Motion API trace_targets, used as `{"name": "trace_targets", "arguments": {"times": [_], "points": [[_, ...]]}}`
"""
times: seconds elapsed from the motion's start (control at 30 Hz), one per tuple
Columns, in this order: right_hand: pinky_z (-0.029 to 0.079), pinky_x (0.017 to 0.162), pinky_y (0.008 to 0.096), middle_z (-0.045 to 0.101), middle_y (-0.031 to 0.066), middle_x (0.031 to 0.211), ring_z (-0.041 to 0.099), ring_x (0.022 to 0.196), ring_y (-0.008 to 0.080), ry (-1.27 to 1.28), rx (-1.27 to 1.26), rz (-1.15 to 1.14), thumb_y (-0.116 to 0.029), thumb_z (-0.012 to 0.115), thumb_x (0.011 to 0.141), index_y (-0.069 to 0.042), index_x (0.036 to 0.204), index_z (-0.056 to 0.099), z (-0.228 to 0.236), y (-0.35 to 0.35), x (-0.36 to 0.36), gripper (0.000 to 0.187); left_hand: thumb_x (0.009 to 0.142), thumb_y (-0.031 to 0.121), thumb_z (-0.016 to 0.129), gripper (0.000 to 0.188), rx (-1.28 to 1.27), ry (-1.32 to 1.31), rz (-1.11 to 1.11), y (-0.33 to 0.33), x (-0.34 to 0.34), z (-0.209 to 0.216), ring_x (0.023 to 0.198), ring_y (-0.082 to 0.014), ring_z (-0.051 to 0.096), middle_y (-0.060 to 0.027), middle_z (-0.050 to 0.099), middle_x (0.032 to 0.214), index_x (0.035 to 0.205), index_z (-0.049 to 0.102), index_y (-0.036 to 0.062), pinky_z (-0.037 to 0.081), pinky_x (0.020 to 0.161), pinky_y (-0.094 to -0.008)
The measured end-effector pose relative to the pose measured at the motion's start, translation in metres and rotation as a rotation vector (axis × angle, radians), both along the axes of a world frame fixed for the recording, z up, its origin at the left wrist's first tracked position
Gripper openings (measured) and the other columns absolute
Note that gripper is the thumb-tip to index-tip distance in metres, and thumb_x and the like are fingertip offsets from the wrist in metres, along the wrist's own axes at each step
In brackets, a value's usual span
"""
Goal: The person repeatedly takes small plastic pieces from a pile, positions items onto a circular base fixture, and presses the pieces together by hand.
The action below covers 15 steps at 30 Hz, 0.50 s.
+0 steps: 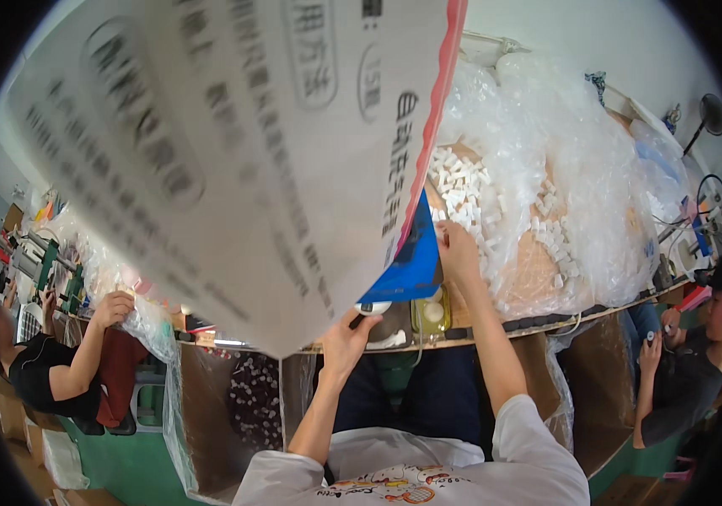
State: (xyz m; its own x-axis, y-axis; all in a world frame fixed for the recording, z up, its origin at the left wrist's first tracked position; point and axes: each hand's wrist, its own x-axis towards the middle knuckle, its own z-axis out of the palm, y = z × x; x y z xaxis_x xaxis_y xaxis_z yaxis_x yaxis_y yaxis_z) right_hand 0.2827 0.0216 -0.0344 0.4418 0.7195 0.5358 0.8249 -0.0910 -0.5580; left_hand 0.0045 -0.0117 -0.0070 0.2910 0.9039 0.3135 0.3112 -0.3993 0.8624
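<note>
My left hand [343, 341] is closed round a white rounded piece [373, 309], just at the table's near edge. Part of that piece is hidden under a blue flat sheet or panel [416, 257]. Farther out and to the right, my right hand [459, 250] has its fingers drawn together beside the blue panel. Whatever those fingertips hold is too small to make out. Beyond them, many small white plastic parts [462, 181] lie in a heap. A large printed white sheet [234, 169] hangs close in front, hiding the upper left and much of the table.
Clear plastic bags [580, 177] with more white parts cover the right of the table. A yellowish-green container [433, 314] sits near my right forearm. Open cardboard boxes [217, 405] stand below the edge. Co-workers sit at left [57, 371] and right [689, 363].
</note>
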Motion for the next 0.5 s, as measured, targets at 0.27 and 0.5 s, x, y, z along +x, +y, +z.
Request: {"name": "trace_targets", "arguments": {"times": [0.27,0.5], "points": [[0.054,0.076,0.0275,0.071,0.0043,0.091,0.067,0.082,0.0128,0.930,-0.071,0.534,-0.001,0.073,0.086,0.002,0.099,0.073,0.063,-0.071,-0.100,0.013,0.081,0.001,0.077,0.023,-0.091,0.048,0.192,0.005,-0.073,0.050,0.090,-0.0242,0.068,-0.0133,0.073,0.097,0.101,0.070,-0.0054,0.052,0.083,-0.0362],[0.053,0.064,0.0361,0.065,0.0140,0.081,0.066,0.074,0.0293,0.338,0.100,0.512,-0.004,0.073,0.081,-0.001,0.094,0.070,0.036,-0.068,-0.134,0.013,0.072,0.015,0.082,0.036,0.051,0.742,0.360,0.026,-0.168,0.024,0.087,-0.0350,0.070,-0.0185,0.073,0.093,0.106,0.072,0.0060,0.054,0.080,-0.0431]]}}
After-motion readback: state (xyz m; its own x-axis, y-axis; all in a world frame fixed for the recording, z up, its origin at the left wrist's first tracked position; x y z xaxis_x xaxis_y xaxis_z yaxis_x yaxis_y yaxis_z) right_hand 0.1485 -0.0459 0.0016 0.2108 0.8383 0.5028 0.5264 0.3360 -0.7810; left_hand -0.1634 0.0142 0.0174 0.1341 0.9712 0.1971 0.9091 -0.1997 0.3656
